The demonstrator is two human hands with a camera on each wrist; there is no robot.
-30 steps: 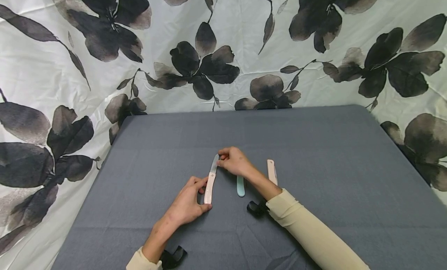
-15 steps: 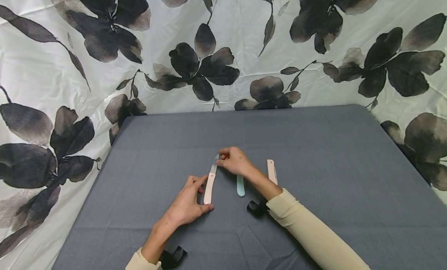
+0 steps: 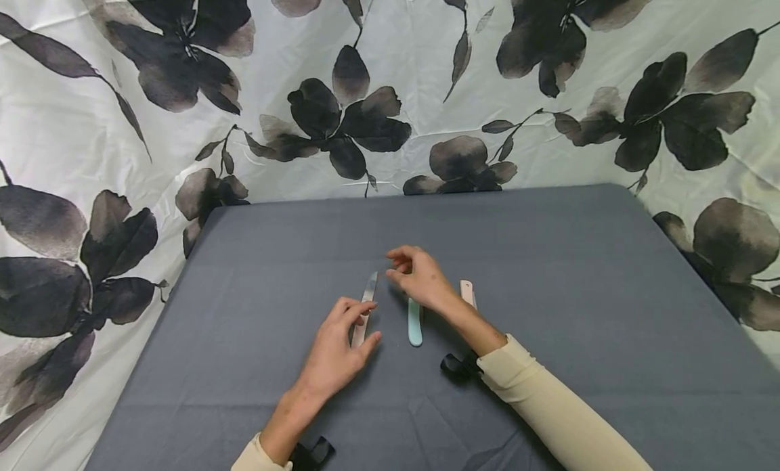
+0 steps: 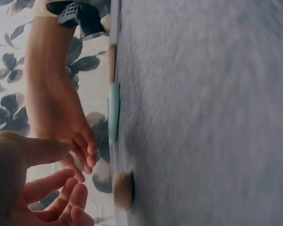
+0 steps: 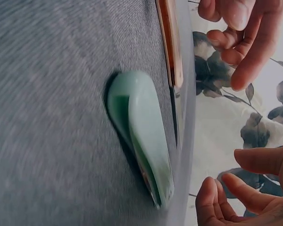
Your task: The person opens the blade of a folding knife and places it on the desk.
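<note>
A folding knife [image 3: 358, 332] with a pale pink handle lies on the grey cloth, its blade [image 3: 370, 288] out and pointing away. Above its handle is my left hand [image 3: 335, 346], thumb and fingers spread apart and partly hiding it. My right hand [image 3: 423, 279] hovers just right of the blade tip, fingers loosely bent, nothing between them. Below the right hand lies a mint-green folding knife [image 3: 415, 322], folded in the right wrist view. Another pale pink folding knife [image 3: 466, 292] lies farther right, partly covered by the right forearm.
Grey cloth [image 3: 548, 254] covers the table. Behind it and at the sides hangs a white sheet [image 3: 414, 45] printed with dark flowers. Black straps [image 3: 460, 366] sit at both wrists.
My right hand has let go of the blade and lifted slightly right. My left hand has come off the handle's side and risen over it. The head view has shifted slightly.
</note>
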